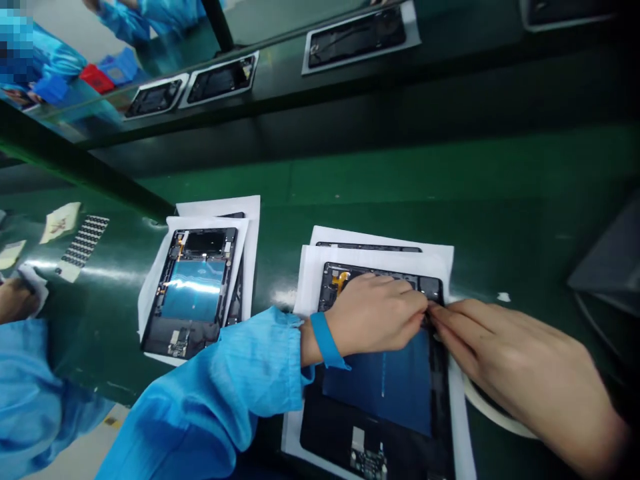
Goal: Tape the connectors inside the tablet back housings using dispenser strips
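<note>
An opened tablet (325,427) lies on white sheets (465,447) in front of me, with a blue battery (400,393) and a small circuit board (369,460) exposed. Another dark device edge (370,247) shows beneath the upper sheet. My left hand (380,313), wearing a blue wristband (327,340), reaches over the tablet's upper part with its fingers bent into a pinch. From the right, my right hand (520,367) brings its thumb and fingertips together at the tablet's upper right edge. Both sets of fingertips meet there; whatever is between them is hidden.
To the left, more opened tablets (195,290) are stacked on white sheets. A co-worker's hand (17,298) is beside a sticker sheet (86,239). A pale ring (493,410) lies partly under my right wrist. Several tablets (357,39) rest along the raised line behind a green post (85,163).
</note>
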Motion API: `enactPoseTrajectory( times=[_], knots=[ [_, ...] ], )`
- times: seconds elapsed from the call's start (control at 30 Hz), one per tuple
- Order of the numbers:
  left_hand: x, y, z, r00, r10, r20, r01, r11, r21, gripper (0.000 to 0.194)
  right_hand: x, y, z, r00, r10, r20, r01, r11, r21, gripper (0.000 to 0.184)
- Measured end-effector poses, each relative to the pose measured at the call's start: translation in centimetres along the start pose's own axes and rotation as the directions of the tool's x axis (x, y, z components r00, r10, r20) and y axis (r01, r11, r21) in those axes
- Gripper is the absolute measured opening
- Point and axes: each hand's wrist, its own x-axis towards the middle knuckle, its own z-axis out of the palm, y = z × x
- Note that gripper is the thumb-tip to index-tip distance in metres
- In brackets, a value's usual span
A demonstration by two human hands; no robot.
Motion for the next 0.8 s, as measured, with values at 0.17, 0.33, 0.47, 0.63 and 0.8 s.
enactPoseTrajectory(
  times=[0.17, 0.33, 0.47, 0.63, 0.8],
  knots=[
    [0.2, -0.1, -0.7, 1.000, -0.020, -0.020, 0.020, 1.000, -0.005, 0.016, -1.1, -1.8, -1.3, 0.994, 0.099, 0.048, -0.098, 0.995, -0.021, 0.029],
    [1.1, -1.0, -1.6, 0.992, 0.038, -0.121, -0.039, 0.999, -0.005, 0.016, -6.7, -0.7, -5.7, 0.886, 0.337, -0.319, -0.387, 0.916, -0.107, 0.038],
    [1.6, -1.2, -1.9, 0.988, 0.056, -0.147, -0.056, 0.998, 0.004, 0.019, -12.6, 2.2, -8.7, 0.789, 0.372, -0.489, -0.593, 0.670, -0.447, 0.051],
    [1.6, -0.8, -2.3, 0.986, 0.040, -0.161, -0.037, 0.999, 0.023, 0.021, -15.6, 5.5, -9.1, 0.792, 0.392, -0.467, -0.608, 0.572, -0.551, 0.035],
    [1.7, -0.7, -2.4, 0.989, 0.038, -0.146, -0.038, 0.999, 0.003, 0.019, -16.6, 6.6, -9.3, 0.795, 0.382, -0.471, -0.602, 0.590, -0.538, 0.011]
  ],
)
